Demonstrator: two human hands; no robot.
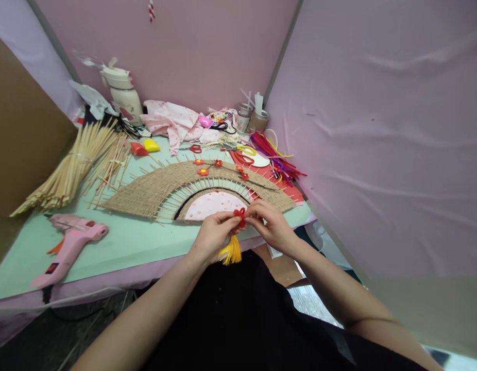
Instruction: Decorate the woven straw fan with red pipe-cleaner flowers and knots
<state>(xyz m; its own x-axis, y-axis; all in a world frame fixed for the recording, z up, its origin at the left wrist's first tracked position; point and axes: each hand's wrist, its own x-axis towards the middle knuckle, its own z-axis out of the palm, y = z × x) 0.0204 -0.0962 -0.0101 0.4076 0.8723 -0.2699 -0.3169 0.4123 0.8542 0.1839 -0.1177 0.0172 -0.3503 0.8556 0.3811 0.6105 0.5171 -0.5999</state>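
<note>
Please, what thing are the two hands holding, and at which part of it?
A small red flower: the left hand pinches its lower left side, the right hand its right edge.

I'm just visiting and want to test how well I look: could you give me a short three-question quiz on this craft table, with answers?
1. Multiple choice: what lies on the table near its front edge, on the person's left?
a) a hammer
b) a pink glue gun
c) a stapler

2. True or false: the left hand and the right hand both hold the small red looped piece.

3. Fill in the blank: the tassel hanging below the hands is ____.

Key: 1. b; 2. true; 3. yellow
</note>
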